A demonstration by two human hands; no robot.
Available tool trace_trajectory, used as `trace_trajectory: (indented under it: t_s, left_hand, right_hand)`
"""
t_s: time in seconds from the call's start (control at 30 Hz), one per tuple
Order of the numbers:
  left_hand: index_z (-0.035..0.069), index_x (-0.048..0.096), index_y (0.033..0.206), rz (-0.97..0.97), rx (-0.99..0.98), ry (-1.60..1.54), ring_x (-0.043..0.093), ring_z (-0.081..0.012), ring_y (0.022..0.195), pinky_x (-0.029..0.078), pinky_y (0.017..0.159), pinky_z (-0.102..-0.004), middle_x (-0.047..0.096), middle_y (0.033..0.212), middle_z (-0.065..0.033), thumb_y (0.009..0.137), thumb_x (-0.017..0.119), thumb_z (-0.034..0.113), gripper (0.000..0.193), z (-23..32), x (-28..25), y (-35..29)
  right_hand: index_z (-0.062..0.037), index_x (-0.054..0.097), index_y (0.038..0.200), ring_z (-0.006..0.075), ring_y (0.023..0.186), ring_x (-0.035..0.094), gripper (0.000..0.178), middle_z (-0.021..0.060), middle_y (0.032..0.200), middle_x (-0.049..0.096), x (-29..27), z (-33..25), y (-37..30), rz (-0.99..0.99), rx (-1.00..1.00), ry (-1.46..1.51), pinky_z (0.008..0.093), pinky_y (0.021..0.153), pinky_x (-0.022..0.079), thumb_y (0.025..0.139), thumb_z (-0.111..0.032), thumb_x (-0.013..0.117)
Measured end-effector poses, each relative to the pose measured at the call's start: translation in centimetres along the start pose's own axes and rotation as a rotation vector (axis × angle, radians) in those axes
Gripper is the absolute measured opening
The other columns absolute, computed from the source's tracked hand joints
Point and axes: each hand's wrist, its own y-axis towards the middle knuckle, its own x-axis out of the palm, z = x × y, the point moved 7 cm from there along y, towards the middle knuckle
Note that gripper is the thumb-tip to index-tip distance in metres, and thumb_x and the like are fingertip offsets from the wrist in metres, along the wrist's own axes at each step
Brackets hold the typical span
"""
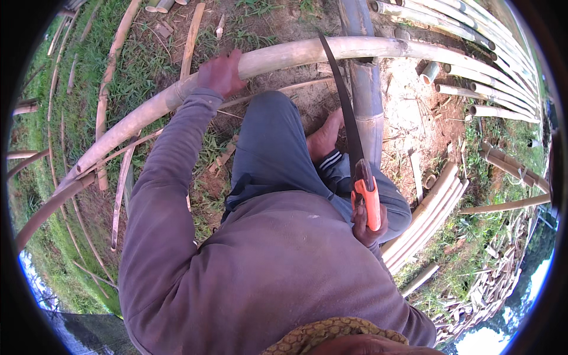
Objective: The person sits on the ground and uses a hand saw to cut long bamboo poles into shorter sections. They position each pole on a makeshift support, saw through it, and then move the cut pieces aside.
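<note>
My left hand [221, 74] is closed over a long, pale bamboo pole [290, 57] that runs across in front of me. In my right hand [371, 223] is a handsaw [350, 112], gripped by its orange handle. The saw's dark, curved blade points away from me, and its far end overlaps the pole to the right of my left hand. Whether the teeth touch the bamboo I cannot tell. A thicker, darker bamboo pole [368, 109] lies lengthwise beneath the pale one, just right of the blade. My bare foot [325, 135] rests beside this thicker pole.
Several cut bamboo poles [455, 26] lie side by side at the far right. Nearer on the right is a bundle of bamboo lengths [427, 216], with a heap of split scraps [494, 284] beyond it. Thin strips and a pole [112, 77] lie on the grass at left.
</note>
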Motion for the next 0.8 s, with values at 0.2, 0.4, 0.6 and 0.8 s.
trace_trajectory:
  t_s: [0.2, 0.4, 0.6, 0.8]
  left_hand:
    - [0.017, 0.061, 0.132, 0.021, 0.019, 0.027, 0.076, -0.0419, 0.102, 0.062, 0.088, -0.0535, 0.074, 0.105, -0.0188, 0.076, 0.088, 0.033, 0.064, 0.3, -0.3, 1.2]
    - [0.017, 0.061, 0.130, -0.042, -0.027, 0.004, 0.075, -0.0418, 0.103, 0.060, 0.090, -0.0531, 0.074, 0.110, -0.0192, 0.076, 0.087, 0.041, 0.064, -1.0, 0.0, 0.1]
    - [0.017, 0.061, 0.129, 0.029, 0.012, 0.014, 0.075, -0.0427, 0.101, 0.060, 0.088, -0.0538, 0.075, 0.109, -0.0188, 0.075, 0.089, 0.044, 0.067, -1.0, 0.7, 0.7]
    - [0.016, 0.062, 0.132, -0.029, -0.001, 0.023, 0.076, -0.0409, 0.101, 0.062, 0.088, -0.0532, 0.072, 0.115, -0.0187, 0.075, 0.089, 0.035, 0.066, 0.8, -0.9, 0.9]
  right_hand:
    - [0.0035, 0.073, 0.105, 0.0156, 0.077, 0.070, 0.031, 0.0119, 0.085, 0.075, 12.1, -2.0, 24.6, 0.053, -0.072, 0.090, 0.0338, 0.069, 0.055, 0.098, -0.026, 0.080]
    - [0.0056, 0.069, 0.112, 0.0176, 0.085, 0.076, 0.026, 0.0134, 0.093, 0.078, 5.2, -1.3, 9.1, -0.013, -0.039, -0.041, 0.0327, 0.073, 0.058, 0.097, -0.013, 0.078]
    - [0.0106, 0.067, 0.119, 0.0219, 0.095, 0.078, 0.027, 0.0179, 0.103, 0.079, 0.9, 0.3, 3.0, 0.015, 0.011, -0.034, 0.0327, 0.085, 0.059, 0.101, -0.008, 0.072]
    - [0.0021, 0.072, 0.102, 0.0183, 0.074, 0.068, 0.029, 0.0134, 0.080, 0.073, 12.8, -3.8, 25.0, 0.005, -0.081, -0.011, 0.0369, 0.067, 0.053, 0.098, -0.026, 0.080]
